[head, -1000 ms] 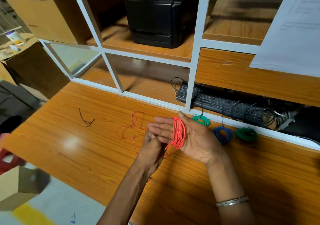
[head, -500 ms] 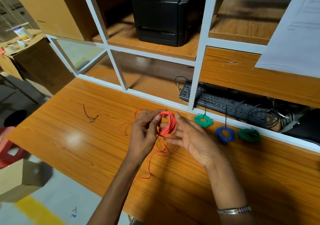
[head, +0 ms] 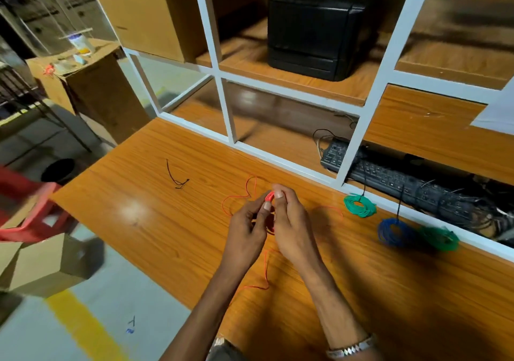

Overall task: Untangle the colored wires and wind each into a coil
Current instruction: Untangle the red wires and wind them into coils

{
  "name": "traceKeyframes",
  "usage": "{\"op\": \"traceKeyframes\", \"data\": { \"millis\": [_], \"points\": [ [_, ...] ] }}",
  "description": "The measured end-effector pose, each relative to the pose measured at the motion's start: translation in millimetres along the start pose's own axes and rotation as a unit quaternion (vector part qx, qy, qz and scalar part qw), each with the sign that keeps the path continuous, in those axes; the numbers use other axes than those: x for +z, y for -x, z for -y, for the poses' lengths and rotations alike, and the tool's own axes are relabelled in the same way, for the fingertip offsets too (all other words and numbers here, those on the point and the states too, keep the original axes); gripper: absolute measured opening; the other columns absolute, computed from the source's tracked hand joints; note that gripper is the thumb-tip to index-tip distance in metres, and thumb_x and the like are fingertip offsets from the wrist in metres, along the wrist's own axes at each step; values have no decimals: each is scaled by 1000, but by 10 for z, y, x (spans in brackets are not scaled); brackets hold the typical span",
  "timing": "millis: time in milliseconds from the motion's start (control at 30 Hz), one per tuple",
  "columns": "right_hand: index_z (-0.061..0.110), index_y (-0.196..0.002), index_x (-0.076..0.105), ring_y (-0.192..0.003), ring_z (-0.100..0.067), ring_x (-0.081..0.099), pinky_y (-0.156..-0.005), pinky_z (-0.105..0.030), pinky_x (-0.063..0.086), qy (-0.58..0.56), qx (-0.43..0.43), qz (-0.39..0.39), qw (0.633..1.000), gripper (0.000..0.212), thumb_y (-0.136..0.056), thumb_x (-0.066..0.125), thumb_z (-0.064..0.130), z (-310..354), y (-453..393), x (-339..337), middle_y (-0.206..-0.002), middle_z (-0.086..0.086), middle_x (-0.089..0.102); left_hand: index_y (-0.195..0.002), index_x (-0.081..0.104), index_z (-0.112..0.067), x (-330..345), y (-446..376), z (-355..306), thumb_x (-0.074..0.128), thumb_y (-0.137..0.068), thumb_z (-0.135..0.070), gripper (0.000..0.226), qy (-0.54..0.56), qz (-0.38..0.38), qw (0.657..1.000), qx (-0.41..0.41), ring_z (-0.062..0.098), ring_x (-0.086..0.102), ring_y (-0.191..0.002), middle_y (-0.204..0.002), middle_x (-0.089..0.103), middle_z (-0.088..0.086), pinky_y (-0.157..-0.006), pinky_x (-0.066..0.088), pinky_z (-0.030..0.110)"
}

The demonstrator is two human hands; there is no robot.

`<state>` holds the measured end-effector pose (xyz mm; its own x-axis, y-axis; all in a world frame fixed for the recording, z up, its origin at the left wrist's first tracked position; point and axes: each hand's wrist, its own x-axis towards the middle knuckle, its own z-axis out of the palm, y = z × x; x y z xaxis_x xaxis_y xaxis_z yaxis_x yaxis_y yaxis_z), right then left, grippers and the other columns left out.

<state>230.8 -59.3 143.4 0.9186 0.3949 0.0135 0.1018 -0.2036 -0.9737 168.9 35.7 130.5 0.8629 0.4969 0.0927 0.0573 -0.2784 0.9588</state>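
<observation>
The red coil is now pinched between both hands just above the desk, near its middle. A second ago it lay looped across the open right palm while the left hand worked below it; half a second ago the left hand had come up to grip the loops. Now the two hands have closed together over it, so that only a small arc of red shows between the fingertips. The left hand pinches the coil with thumb and forefinger, and the right hand grips it from the other side, thumb on top.

The bundle looks tighter and smaller than before, which suggests the winding of this wire is well along. It is not done, though: loose red wire runs down from the hands toward the near edge, and more slack curls on the desk to the left and beyond.

Three wound coils sit to the right by the white frame: a green coil, a blue coil and a second green coil touching the blue one. A short black wire lies apart on the left, not coiled. So red seems the last long wire left, with the remaining slack to be taken up.
</observation>
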Motion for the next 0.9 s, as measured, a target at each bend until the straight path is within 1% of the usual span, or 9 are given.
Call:
{"op": "traceKeyframes", "data": {
  "millis": [67,133,233,333,433,533,633,733,900],
  "points": [
    [25,-133,60,-107,-6,64,-95,-34,53,23,-18,-12,1000,34,-111,35,35,24,-20,194,-116,9,68,-131,71,-35,-96,8,30,53,-111,-28,28,-12,-4,1000,6,10,72,-94,-101,78,-15,-82,58,46],
    [27,-131,60,-107,-11,65,-92,-37,53,38,-25,-12,999,34,-111,33,35,78,-39,374,-116,6,70,-117,70,-58,-240,-14,45,53,-111,-27,35,-11,-24,1000,15,10,70,-92,-99,76,-18,-78,57,42],
    [26,-137,57,-116,-9,59,-95,-25,46,73,-24,12,997,38,-111,32,37,189,-104,621,-129,6,66,-115,54,-80,-505,-75,100,53,-109,-36,44,-28,-38,998,32,7,65,-97,-101,70,-23,-77,54,32],
    [26,-139,59,-126,-7,50,-105,-26,38,105,-16,49,993,39,-111,33,37,243,-211,875,-132,11,59,-127,60,-68,-796,-182,296,53,-107,-44,32,-20,-72,997,18,13,68,-97,-102,70,-19,-79,59,41],
    [27,-133,64,-125,-14,52,-108,-38,42,148,-20,102,984,40,-110,35,43,208,-295,1208,-127,5,61,-127,74,-38,-1206,-295,567,58,-107,-32,27,-4,-120,992,-41,15,72,-99,-105,75,-11,-81,61,54],
    [27,-122,70,-111,-15,63,-98,-44,50,109,0,158,981,39,-108,40,48,151,-421,1575,-114,2,68,-128,76,-23,-1585,-364,782,60,-108,-19,27,3,-136,988,-76,9,73,-96,-107,77,0,-82,63,47],
    [23,-107,69,-94,-27,67,-87,-52,54,106,46,232,966,49,-102,41,62,107,-640,1985,-98,-7,71,-132,74,-16,-1973,-395,988,60,-108,-16,28,7,-169,980,-103,5,73,-89,-106,77,6,-72,60,25],
    [28,-118,69,-107,-24,67,-92,-45,55,167,75,252,950,36,-103,50,54,36,-905,2369,-114,-3,73,-133,73,-17,-2369,-410,1252,61,-107,-16,29,11,-208,970,-128,12,73,-92,-106,77,8,-67,55,15],
    [21,-105,74,-114,-33,67,-93,-43,57,296,97,225,923,17,-97,63,31,-202,-1455,2916,-125,-10,72,-133,73,-17,-2765,-364,1565,63,-106,-23,29,30,-228,960,-160,2,74,-85,-107,79,6,-75,61,33]
  ]
}}
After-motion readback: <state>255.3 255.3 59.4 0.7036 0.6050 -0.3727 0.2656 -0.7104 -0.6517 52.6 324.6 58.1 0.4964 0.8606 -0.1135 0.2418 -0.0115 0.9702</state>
